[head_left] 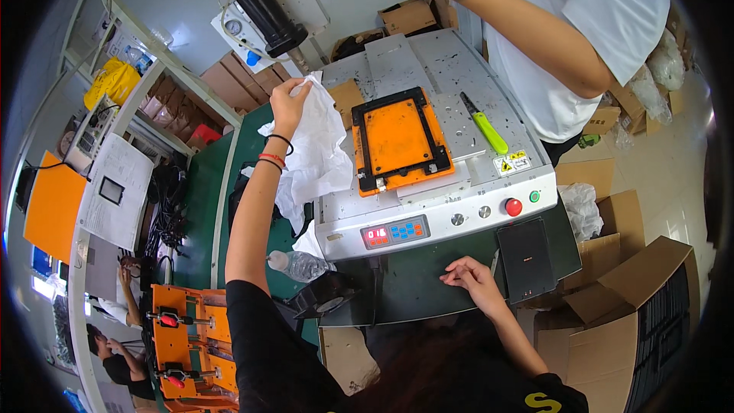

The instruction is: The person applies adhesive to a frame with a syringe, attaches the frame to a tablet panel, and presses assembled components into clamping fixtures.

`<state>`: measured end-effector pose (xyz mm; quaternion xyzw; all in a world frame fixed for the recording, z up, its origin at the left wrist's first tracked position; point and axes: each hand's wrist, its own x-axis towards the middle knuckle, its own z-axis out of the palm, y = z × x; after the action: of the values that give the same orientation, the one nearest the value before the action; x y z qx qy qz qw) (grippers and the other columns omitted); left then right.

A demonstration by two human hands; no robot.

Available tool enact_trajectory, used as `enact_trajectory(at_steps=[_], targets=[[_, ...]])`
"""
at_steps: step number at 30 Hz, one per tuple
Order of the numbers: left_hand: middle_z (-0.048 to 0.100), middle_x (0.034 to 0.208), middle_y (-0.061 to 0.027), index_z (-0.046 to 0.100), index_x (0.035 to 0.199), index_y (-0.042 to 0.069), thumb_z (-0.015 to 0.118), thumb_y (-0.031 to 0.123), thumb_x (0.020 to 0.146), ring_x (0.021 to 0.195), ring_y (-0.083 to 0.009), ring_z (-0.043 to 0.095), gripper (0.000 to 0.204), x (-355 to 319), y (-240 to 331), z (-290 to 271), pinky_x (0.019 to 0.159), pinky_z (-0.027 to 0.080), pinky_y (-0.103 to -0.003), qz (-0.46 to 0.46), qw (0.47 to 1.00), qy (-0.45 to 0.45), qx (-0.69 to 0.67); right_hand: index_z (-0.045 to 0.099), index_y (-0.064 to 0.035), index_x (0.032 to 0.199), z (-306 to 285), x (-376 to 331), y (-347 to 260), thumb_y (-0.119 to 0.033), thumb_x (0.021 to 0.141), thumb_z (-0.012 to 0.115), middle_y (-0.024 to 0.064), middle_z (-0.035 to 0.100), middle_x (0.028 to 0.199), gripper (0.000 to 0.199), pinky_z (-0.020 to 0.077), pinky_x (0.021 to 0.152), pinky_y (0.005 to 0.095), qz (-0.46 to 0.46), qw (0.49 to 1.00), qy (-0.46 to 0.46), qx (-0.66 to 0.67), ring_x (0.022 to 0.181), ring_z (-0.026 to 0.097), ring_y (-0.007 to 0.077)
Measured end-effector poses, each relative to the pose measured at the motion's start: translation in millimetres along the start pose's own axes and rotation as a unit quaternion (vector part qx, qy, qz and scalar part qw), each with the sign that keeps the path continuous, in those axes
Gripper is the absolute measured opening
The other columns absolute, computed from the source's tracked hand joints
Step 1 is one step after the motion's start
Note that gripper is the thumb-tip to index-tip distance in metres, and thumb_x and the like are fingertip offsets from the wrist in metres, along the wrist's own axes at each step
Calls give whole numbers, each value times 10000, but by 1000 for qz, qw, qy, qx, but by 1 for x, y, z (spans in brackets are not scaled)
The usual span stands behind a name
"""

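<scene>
Seen from above, a person is standing at a grey bench machine [428, 206], and the left hand [289, 103] is reaching far forward and up, the arm nearly straight, with thin bands circling the wrist. That hand is pinching the top corner of a crumpled white cloth [317, 149], fingers closed around a bunch of it. The cloth is hanging down along the left edge of the machine, just beside an orange tray with a black frame [399, 141] that is lying flat on the machine's top. The cloth looks light, soft and floppy, so it would likely fold and drag wherever it is not held; gathering a fold near its upper edge, as the hand is doing, seems the surest hold. The right hand [475, 277] is resting near the person on a dark ledge in front of the machine, fingers loosely curled and spread, holding nothing. A knife with a green handle [483, 126] is lying on the machine to the right of the tray. A clear plastic bottle [300, 264] is lying on its side at the near left. A co-worker's bare arm [520, 15] is crossing the far right.
</scene>
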<state>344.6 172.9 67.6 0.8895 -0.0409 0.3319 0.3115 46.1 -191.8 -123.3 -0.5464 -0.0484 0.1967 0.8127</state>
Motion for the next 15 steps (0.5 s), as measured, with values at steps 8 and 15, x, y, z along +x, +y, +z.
enact_trajectory(at_steps=[8, 15], targets=[[707, 877, -163, 696, 913, -23, 709, 224, 817, 825, -257, 687, 265, -2, -6, -3, 790, 504, -321, 9, 1000, 1, 4, 550, 33, 1045, -3, 1, 10, -105, 1019, 396, 97, 618, 894, 208, 520, 880, 301, -15, 1000, -21, 2, 980, 646, 222], [705, 901, -140, 678, 948, -10, 728, 165, 800, 865, -214, 676, 234, 1, -5, 0, 822, 502, -310, 1, 999, 12, -32, 547, 58, 1037, -3, 2, 9, -91, 1016, 390, 120, 626, 912, 217, 529, 892, 306, -22, 1000, -18, 3, 965, 653, 218]])
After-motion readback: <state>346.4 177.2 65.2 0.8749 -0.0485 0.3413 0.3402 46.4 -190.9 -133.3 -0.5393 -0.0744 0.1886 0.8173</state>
